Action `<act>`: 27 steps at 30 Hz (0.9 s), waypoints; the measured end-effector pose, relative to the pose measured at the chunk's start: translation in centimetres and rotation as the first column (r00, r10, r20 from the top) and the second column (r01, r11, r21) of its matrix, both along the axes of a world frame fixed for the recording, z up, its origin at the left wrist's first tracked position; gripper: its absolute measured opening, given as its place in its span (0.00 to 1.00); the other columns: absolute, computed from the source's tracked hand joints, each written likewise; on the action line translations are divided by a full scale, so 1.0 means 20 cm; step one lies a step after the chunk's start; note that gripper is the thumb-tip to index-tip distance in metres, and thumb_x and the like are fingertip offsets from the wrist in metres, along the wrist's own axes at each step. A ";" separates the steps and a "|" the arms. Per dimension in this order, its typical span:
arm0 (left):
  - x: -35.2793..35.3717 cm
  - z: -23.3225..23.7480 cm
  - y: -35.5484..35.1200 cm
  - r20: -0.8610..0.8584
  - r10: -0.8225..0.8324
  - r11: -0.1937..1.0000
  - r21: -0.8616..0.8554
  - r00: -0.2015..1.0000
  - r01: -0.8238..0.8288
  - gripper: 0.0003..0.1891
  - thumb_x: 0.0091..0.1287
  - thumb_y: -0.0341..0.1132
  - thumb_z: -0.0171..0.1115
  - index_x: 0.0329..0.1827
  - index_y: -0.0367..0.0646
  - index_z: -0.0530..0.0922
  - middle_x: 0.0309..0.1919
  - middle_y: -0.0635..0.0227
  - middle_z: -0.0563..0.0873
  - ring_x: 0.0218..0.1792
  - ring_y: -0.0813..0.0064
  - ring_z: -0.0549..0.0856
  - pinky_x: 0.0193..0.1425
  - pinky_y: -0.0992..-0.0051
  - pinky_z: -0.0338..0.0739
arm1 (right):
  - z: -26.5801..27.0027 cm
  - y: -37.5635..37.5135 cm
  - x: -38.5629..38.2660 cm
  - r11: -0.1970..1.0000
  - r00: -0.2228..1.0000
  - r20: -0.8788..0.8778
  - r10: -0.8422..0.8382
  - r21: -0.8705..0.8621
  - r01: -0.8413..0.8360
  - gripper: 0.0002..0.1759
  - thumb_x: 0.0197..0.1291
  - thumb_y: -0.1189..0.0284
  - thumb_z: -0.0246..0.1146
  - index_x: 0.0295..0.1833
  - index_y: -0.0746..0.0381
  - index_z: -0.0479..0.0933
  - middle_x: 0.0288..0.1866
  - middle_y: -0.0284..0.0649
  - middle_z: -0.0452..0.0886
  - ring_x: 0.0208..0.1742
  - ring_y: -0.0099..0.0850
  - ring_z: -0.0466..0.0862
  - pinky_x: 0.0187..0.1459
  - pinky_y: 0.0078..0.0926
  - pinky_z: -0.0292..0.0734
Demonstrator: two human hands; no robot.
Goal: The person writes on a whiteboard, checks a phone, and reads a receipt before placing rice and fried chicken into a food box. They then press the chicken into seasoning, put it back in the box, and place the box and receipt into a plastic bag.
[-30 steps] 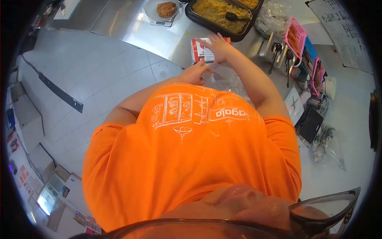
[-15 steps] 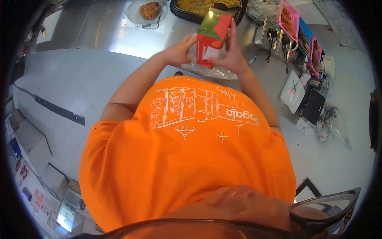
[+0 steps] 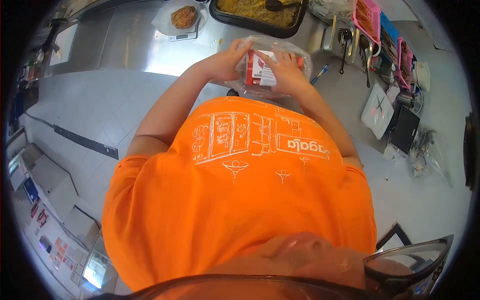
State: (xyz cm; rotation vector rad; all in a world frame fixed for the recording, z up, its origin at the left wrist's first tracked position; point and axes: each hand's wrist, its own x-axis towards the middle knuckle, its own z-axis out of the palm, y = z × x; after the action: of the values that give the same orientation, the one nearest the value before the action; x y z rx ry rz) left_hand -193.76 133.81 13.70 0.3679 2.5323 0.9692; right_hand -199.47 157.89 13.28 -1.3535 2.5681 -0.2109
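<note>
A red box (image 3: 250,70) with a white printed label (image 3: 265,69) lies in a clear plastic bag (image 3: 303,45) on the steel counter. My left hand (image 3: 226,61) is at the left side of the box and bag, its fingers curled at the bag's edge. Across the box's right part lies my right hand (image 3: 289,75), its fingers bent over the box and thumb near the label. The hand hides much of that end of the box.
Behind the bag stands a black tray of food (image 3: 257,17) with a dark utensil. Fried food (image 3: 183,17) rests on a scale (image 3: 183,36) at the left. To the right are a blue pen (image 3: 319,74), steel containers with ladles (image 3: 344,47) and a pink basket (image 3: 366,20).
The box has gone from standing tilted up, its green and red faces showing, to lying low in the bag with its label up. My right hand has moved over it.
</note>
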 end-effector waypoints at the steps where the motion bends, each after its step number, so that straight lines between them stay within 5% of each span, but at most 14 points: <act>1: 0.01 0.00 0.01 0.012 -0.004 1.000 0.006 1.000 0.004 0.59 0.49 0.20 0.66 0.81 0.53 0.38 0.71 0.43 0.55 0.48 0.51 0.84 0.57 0.65 0.80 | -0.07 -0.01 -0.01 1.000 1.000 0.018 0.003 0.016 -0.003 0.64 0.31 0.67 0.80 0.78 0.37 0.56 0.69 0.52 0.65 0.71 0.52 0.64 0.70 0.57 0.56; 3: 0.01 0.04 0.02 0.033 -0.013 1.000 0.017 0.999 0.013 0.57 0.52 0.22 0.66 0.81 0.53 0.39 0.71 0.43 0.56 0.48 0.54 0.84 0.57 0.65 0.80 | -0.12 -0.06 -0.03 0.999 0.999 0.051 0.007 0.049 -0.009 0.65 0.31 0.67 0.81 0.78 0.37 0.55 0.70 0.52 0.65 0.70 0.51 0.65 0.71 0.58 0.56; 6: 0.05 0.12 0.04 0.257 0.145 0.970 0.153 0.956 -0.188 0.54 0.55 0.27 0.68 0.82 0.53 0.41 0.71 0.44 0.55 0.48 0.59 0.84 0.57 0.67 0.80 | 0.00 0.00 -0.02 1.000 1.000 0.008 -0.018 -0.022 0.018 0.62 0.32 0.65 0.81 0.77 0.41 0.58 0.70 0.52 0.64 0.70 0.50 0.65 0.70 0.52 0.58; 9: 0.16 -0.03 0.10 0.023 0.483 0.852 0.217 0.875 -0.476 0.48 0.62 0.35 0.67 0.81 0.47 0.47 0.67 0.44 0.65 0.45 0.61 0.85 0.55 0.68 0.80 | 0.09 0.17 -0.03 0.966 0.978 0.206 0.024 -0.258 0.031 0.53 0.36 0.62 0.81 0.72 0.51 0.64 0.71 0.51 0.64 0.71 0.48 0.65 0.69 0.48 0.60; 10: 0.17 -0.10 0.11 0.108 0.522 0.830 0.164 0.846 -0.533 0.44 0.62 0.37 0.67 0.79 0.45 0.51 0.63 0.45 0.70 0.44 0.62 0.85 0.54 0.68 0.80 | 0.07 0.20 0.00 0.907 0.968 0.156 -0.195 -0.348 0.239 0.47 0.40 0.62 0.80 0.68 0.55 0.67 0.67 0.50 0.68 0.67 0.46 0.68 0.66 0.46 0.64; 12: 0.18 -0.21 0.10 0.263 0.594 0.780 0.040 0.760 -0.624 0.39 0.64 0.42 0.67 0.76 0.40 0.60 0.55 0.48 0.79 0.40 0.64 0.86 0.52 0.68 0.79 | -0.03 0.28 0.08 0.633 0.789 0.114 -0.604 -0.533 0.562 0.36 0.47 0.61 0.78 0.60 0.63 0.74 0.60 0.49 0.76 0.61 0.42 0.76 0.60 0.43 0.71; 13: 0.18 -0.22 0.10 0.299 0.546 0.811 0.046 0.783 -0.583 0.35 0.65 0.43 0.65 0.72 0.38 0.64 0.50 0.49 0.82 0.40 0.64 0.86 0.51 0.67 0.79 | -0.18 0.37 0.10 0.552 0.677 0.419 -0.605 -0.392 0.736 0.31 0.50 0.61 0.76 0.56 0.64 0.75 0.53 0.47 0.78 0.55 0.39 0.78 0.56 0.40 0.73; 15: 0.18 -0.22 0.11 0.363 0.441 0.868 0.061 0.821 -0.493 0.28 0.67 0.45 0.63 0.64 0.34 0.73 0.40 0.51 0.86 0.38 0.65 0.87 0.49 0.66 0.79 | -0.50 0.55 0.08 0.430 0.212 0.846 -0.489 0.023 0.902 0.23 0.56 0.60 0.73 0.48 0.67 0.79 0.39 0.43 0.83 0.44 0.32 0.82 0.48 0.34 0.77; 18: 0.10 0.01 0.13 0.214 0.405 0.907 0.024 0.889 -0.420 0.20 0.70 0.42 0.60 0.54 0.33 0.78 0.35 0.47 0.86 0.39 0.62 0.87 0.47 0.64 0.79 | -0.28 0.54 0.12 0.350 0.313 0.745 -0.589 -0.114 0.930 0.18 0.60 0.60 0.70 0.40 0.67 0.80 0.26 0.39 0.81 0.32 0.25 0.81 0.36 0.27 0.76; 19: 0.06 0.09 0.12 0.129 0.345 0.938 0.001 0.930 -0.348 0.13 0.70 0.34 0.56 0.50 0.33 0.78 0.33 0.41 0.84 0.37 0.53 0.86 0.43 0.59 0.79 | -0.18 0.54 0.11 0.367 0.316 0.746 -0.586 -0.104 0.924 0.18 0.61 0.60 0.70 0.39 0.67 0.80 0.26 0.38 0.81 0.31 0.25 0.80 0.35 0.27 0.75; 21: 0.03 0.16 0.06 -0.099 0.277 0.954 -0.091 0.956 -0.286 0.14 0.62 0.25 0.51 0.49 0.29 0.77 0.42 0.33 0.81 0.46 0.37 0.80 0.54 0.52 0.76 | 0.02 0.54 0.08 0.379 0.317 0.739 -0.595 -0.090 0.921 0.17 0.61 0.61 0.69 0.38 0.66 0.81 0.26 0.37 0.81 0.30 0.24 0.78 0.33 0.28 0.74; 23: -0.01 0.21 0.06 -0.192 0.257 0.941 -0.172 0.947 -0.290 0.14 0.58 0.22 0.51 0.47 0.28 0.75 0.44 0.35 0.78 0.48 0.37 0.79 0.57 0.53 0.76 | 0.09 0.58 0.03 0.409 0.488 0.636 -0.597 -0.282 0.868 0.16 0.60 0.62 0.70 0.37 0.66 0.81 0.25 0.35 0.79 0.28 0.22 0.77 0.30 0.26 0.73; 25: 0.01 0.36 0.13 -0.412 0.281 0.905 -0.187 0.867 -0.382 0.25 0.57 0.21 0.52 0.61 0.28 0.70 0.50 0.33 0.73 0.50 0.37 0.78 0.58 0.52 0.75 | 0.26 0.63 -0.03 0.437 0.581 0.544 -0.605 -0.384 0.814 0.15 0.60 0.63 0.70 0.39 0.65 0.81 0.24 0.34 0.78 0.28 0.20 0.75 0.29 0.25 0.72; 27: 0.02 0.64 0.24 -0.290 0.350 0.862 -0.272 0.891 -0.428 0.28 0.60 0.22 0.52 0.67 0.32 0.68 0.52 0.35 0.72 0.52 0.36 0.77 0.60 0.54 0.73 | 0.53 0.66 -0.03 0.466 0.608 0.531 -0.590 -0.391 0.794 0.15 0.59 0.64 0.71 0.42 0.65 0.81 0.25 0.32 0.77 0.27 0.19 0.74 0.29 0.23 0.71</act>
State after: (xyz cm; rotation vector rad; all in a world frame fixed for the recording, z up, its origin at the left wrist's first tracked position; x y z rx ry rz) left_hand -193.44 138.56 26.59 -0.1571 2.9925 0.6341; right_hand -200.13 171.06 23.84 -0.1558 2.6710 -1.3792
